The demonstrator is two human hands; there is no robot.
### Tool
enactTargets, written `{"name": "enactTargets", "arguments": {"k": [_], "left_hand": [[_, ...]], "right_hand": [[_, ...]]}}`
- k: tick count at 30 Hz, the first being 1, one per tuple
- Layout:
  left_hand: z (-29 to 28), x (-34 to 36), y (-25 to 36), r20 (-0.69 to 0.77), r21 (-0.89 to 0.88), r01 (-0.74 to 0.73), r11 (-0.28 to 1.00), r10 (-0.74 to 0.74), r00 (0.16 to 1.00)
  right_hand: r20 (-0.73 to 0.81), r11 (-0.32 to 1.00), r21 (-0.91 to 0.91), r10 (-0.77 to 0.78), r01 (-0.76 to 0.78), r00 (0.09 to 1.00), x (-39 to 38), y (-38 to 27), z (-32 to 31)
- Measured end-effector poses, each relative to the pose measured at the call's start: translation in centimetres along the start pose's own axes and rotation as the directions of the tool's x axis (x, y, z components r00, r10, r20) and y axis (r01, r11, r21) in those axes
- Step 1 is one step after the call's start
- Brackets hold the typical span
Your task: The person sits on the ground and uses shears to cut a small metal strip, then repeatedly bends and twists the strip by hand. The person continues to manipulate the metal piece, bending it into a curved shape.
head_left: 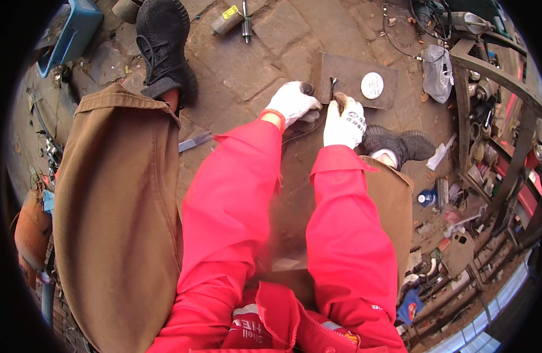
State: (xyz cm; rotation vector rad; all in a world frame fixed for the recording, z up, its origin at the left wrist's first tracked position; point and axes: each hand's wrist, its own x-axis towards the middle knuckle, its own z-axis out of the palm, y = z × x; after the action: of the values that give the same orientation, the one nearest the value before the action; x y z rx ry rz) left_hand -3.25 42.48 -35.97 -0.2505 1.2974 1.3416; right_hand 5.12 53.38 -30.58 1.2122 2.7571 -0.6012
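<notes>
Both my hands wear white work gloves with dark fingertips. My right hand (pixel 343 122) is closed in a pinch round a thin dark cable (pixel 332 88), whose split end sticks up past the fingertips over a flat brown plate (pixel 341 66). On that plate lies a round white disc (pixel 372 86), just beyond the right hand. My left hand (pixel 294 106) is beside the plate's left edge, its fingers curled closed; what they hold, if anything, is hidden. A thin length of cable curves below and between the two hands.
A metal frame (pixel 500 79) with jumbled parts stands along the right, near a clear plastic bag (pixel 438 73). At the far side lie a grey cylinder (pixel 227 21) and a slim metal tool (pixel 246 26). A blue crate (pixel 79 29) is far left; an orange tank (pixel 32 229) stands left.
</notes>
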Motion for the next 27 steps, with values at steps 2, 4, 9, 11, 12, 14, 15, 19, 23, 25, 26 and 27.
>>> {"name": "enactTargets", "arguments": {"k": [2, 4, 9, 11, 12, 14, 15, 19, 23, 25, 26, 27], "left_hand": [[-1.5, 0.5, 2.1, -0.148, 0.517, -0.122, 0.847, 0.229, 0.962], [-0.7, 1.1, 3.6, -0.263, 0.743, -0.084, 0.664, 0.405, 0.876], [1.8, 2.7, 6.3, -0.335, 0.75, 0.101, 0.654, 0.244, 0.91], [1.8, 2.8, 6.9, -0.298, 0.752, 0.099, 0.652, 0.203, 0.933], [1.6, 2.7, 7.1, -0.289, 0.75, 0.108, 0.652, 0.177, 0.941], [1.4, 2.8, 7.5, -0.269, 0.758, 0.113, 0.642, 0.15, 0.951], [1.3, 2.9, 7.7, -0.269, 0.759, 0.119, 0.641, 0.142, 0.953], [1.4, 3.3, 8.2, -0.276, 0.731, 0.159, 0.664, 0.074, 0.958], [1.4, 3.6, 8.7, -0.28, 0.725, 0.199, 0.66, 0.019, 0.96], [1.5, 3.7, 9.0, -0.303, 0.719, 0.228, 0.656, 0.001, 0.953], [1.5, 3.7, 9.1, -0.302, 0.72, 0.232, 0.654, -0.005, 0.953], [1.5, 3.7, 9.2, -0.299, 0.719, 0.232, 0.655, -0.01, 0.954]], "right_hand": [[-0.004, 1.0, 0.001, -0.029, 0.029, 1.0, -0.1, 0.1, 0.0], [-0.011, 0.999, 0.003, -0.036, 0.036, 0.999, -0.2, 0.1, 0.1], [0.012, 0.998, 0.061, -0.017, 0.016, 1.0, 0.0, 0.3, 0.1], [0.029, 0.997, 0.07, -0.013, 0.011, 0.999, 0.1, 0.5, 0.1], [0.035, 0.995, 0.094, -0.015, 0.012, 0.999, 0.1, 0.5, 0.1], [0.02, 0.998, 0.054, -0.032, 0.031, 0.999, 0.0, 0.5, 0.2], [0.014, 0.998, 0.054, -0.024, 0.023, 1.0, -0.1, 0.4, 0.2], [0.006, 0.994, 0.102, -0.032, 0.032, 0.999, -0.2, 0.4, 0.1], [-0.015, 0.992, 0.123, -0.004, 0.006, 1.0, 0.0, 0.3, -0.2], [-0.009, 0.995, 0.101, -0.026, 0.027, 1.0, 0.5, 0.3, -0.1], [-0.002, 0.994, 0.101, -0.034, 0.034, 0.999, 0.7, 0.3, 0.0], [0.012, 0.992, 0.122, -0.007, 0.005, 1.0, 0.8, 0.3, 0.0]]}}
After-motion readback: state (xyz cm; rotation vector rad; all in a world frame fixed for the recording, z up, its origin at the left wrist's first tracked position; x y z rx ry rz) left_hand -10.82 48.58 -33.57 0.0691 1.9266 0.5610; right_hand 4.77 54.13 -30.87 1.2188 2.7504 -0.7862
